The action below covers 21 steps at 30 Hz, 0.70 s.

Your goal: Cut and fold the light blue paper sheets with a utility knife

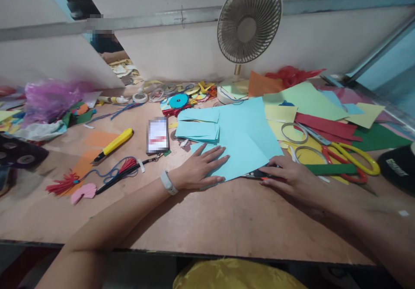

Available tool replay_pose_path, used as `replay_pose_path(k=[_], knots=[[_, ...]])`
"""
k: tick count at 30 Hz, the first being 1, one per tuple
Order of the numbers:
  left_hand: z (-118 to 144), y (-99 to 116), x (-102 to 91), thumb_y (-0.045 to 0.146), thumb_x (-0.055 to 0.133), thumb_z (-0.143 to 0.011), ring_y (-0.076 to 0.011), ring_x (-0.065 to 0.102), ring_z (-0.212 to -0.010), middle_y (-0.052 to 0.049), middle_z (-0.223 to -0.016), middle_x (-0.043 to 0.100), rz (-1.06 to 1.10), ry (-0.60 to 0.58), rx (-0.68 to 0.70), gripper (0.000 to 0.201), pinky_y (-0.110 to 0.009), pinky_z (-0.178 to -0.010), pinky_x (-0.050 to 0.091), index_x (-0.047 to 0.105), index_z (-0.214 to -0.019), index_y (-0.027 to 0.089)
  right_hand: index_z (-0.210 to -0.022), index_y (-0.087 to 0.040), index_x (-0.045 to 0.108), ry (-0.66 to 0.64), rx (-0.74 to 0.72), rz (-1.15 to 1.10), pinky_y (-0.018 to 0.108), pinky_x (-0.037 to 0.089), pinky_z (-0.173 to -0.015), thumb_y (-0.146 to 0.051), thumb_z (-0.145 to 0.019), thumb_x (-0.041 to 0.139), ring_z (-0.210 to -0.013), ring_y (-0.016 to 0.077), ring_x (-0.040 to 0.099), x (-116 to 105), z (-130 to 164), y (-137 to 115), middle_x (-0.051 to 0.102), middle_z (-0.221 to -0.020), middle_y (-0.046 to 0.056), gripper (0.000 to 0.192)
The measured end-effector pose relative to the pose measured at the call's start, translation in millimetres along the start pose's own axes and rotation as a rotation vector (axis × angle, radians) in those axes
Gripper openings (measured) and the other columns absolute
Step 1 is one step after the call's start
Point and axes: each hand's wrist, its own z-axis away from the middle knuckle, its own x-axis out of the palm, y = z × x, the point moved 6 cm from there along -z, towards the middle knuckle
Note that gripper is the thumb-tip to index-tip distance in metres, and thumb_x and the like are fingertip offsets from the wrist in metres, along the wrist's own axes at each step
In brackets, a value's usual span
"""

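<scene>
A paper-craft workshop is suggested by the brown plywood worktable (210, 224), on which light-blue paper sheets (244, 126), a pale-green paper sheet (313, 101), a yellow-handled craft knife (114, 144) and metal-bladed scissors with a yellow handle (319, 137) are spread; it is backed by off-white wall panels (181, 55) crossed by a grey metal rail (155, 17).

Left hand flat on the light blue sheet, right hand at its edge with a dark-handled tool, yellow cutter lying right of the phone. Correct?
Not quite: the head view shows the yellow cutter lying left of the phone. The rest stands: the left hand is flat on the light blue sheet, and the right hand is at its edge with a dark-handled tool.
</scene>
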Motion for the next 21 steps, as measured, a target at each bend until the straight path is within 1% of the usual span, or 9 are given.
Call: replay_pose_path(k=[5, 8, 11, 15, 21], knots=[[0.4, -0.4, 1.3, 0.06, 0.033, -0.102, -0.024, 0.015, -0.152, -0.01, -0.164, 0.02, -0.012, -0.015, -0.006, 0.067, -0.047, -0.122, 0.005, 0.019, -0.157, 0.024, -0.111, -0.023, 0.074, 0.008, -0.025, -0.002, 0.038, 0.053, -0.073, -0.037, -0.096, 0.052, -0.087, 0.0243, 0.063, 0.7, -2.1, -2.1, 0.067, -0.095, 0.01, 0.029], [0.1, -1.0, 2.4, 0.058, 0.03, -0.104, -0.0232, 0.014, -0.153, -0.01, -0.164, 0.019, -0.017, -0.021, -0.002, 0.064, -0.047, -0.122, 0.005, 0.019, -0.157, 0.024, -0.11, -0.024, 0.075, 0.023, -0.023, 0.004, 0.039, 0.052, -0.073, -0.038, -0.097, 0.051, -0.087, 0.0245, 0.063, 1.1, -1.9, -2.5, 0.067, -0.094, 0.01, 0.03], [0.0, -1.4, 3.1, 0.054, 0.029, -0.105, -0.0231, 0.014, -0.153, -0.009, -0.164, 0.019, -0.014, -0.023, -0.007, 0.06, -0.048, -0.122, 0.004, 0.02, -0.157, 0.024, -0.112, -0.025, 0.074, -0.004, -0.017, -0.02, 0.038, 0.052, -0.074, -0.039, -0.098, 0.05, -0.088, 0.0241, 0.063, 1.6, 0.4, -0.9, 0.066, -0.095, 0.01, 0.032], [0.1, -0.8, 3.0, 0.054, 0.03, -0.105, -0.0233, 0.015, -0.152, -0.01, -0.164, 0.019, -0.021, -0.017, -0.002, 0.06, -0.048, -0.122, 0.003, 0.021, -0.157, 0.024, -0.115, -0.024, 0.074, -0.039, 0.0, -0.052, 0.038, 0.053, -0.074, -0.04, -0.096, 0.053, -0.089, 0.0242, 0.063, 2.6, 0.6, 0.7, 0.067, -0.098, 0.01, 0.032], [0.5, -1.2, 2.6, 0.047, 0.019, -0.108, -0.0214, 0.012, -0.153, -0.009, -0.164, 0.018, -0.017, -0.023, 0.007, 0.055, -0.048, -0.122, 0.003, 0.02, -0.158, 0.023, -0.113, -0.025, 0.075, -0.002, -0.015, -0.08, 0.039, 0.053, -0.076, -0.04, -0.096, 0.053, -0.088, 0.025, 0.064, 8.3, -5.3, -6.9, 0.067, -0.096, 0.01, 0.032]])
